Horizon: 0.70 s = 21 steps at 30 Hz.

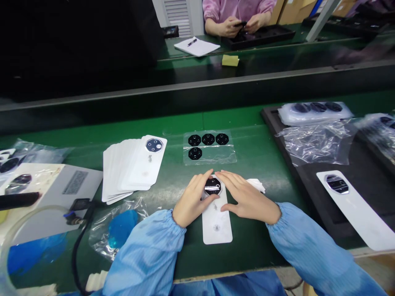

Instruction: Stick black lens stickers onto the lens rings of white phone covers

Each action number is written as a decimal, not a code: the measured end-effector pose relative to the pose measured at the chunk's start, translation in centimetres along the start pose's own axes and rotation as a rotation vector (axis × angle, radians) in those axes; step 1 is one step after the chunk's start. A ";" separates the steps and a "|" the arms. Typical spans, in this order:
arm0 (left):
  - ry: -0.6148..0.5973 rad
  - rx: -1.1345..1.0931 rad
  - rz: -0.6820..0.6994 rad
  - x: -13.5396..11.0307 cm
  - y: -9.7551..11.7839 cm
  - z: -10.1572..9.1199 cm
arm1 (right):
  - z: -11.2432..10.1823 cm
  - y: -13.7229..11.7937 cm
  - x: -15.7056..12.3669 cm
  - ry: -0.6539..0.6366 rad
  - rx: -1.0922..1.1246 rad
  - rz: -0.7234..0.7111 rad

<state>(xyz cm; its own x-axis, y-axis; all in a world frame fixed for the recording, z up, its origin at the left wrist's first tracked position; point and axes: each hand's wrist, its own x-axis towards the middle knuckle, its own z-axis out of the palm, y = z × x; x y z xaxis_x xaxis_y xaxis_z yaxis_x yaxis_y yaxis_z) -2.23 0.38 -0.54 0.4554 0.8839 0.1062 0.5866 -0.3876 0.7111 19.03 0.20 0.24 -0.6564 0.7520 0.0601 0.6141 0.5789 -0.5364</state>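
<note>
A white phone back cover [217, 235] lies upright in front of me on the green bench. At its top sits a black octagonal camera lens cover [212, 186] with a glossy reflection across it. My left hand [190, 198] rests along the cover's left side, thumb and forefinger spread around the lens cover. From the right, my right hand [245, 196] reaches over the top edge with its fingers stretched and thumb apart. Whether the fingertips press on the lens cover is hard to make out. Just beyond my hands, a clear sheet [216, 155] carries several black octagonal lens covers.
To the left are fanned white back covers [135, 164], a plastic bag [123, 228] with blue film and a white machine [83, 185]. A black tray [296, 176] at right holds bagged parts and another back cover [358, 209]. Across the bench, a co-worker's hands [231, 27] handle a dark part.
</note>
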 end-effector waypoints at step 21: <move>0.012 -0.008 -0.014 0.2 0.2 0.0 | -0.4 -0.3 0.3 -0.021 -0.019 0.014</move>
<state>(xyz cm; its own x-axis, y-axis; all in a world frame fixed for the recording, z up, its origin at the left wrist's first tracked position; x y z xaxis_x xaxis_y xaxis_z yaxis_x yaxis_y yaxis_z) -2.03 0.45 -0.41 0.4390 0.8924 0.1046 0.5872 -0.3731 0.7183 18.82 0.41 0.72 -0.6563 0.7537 0.0348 0.6316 0.5741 -0.5211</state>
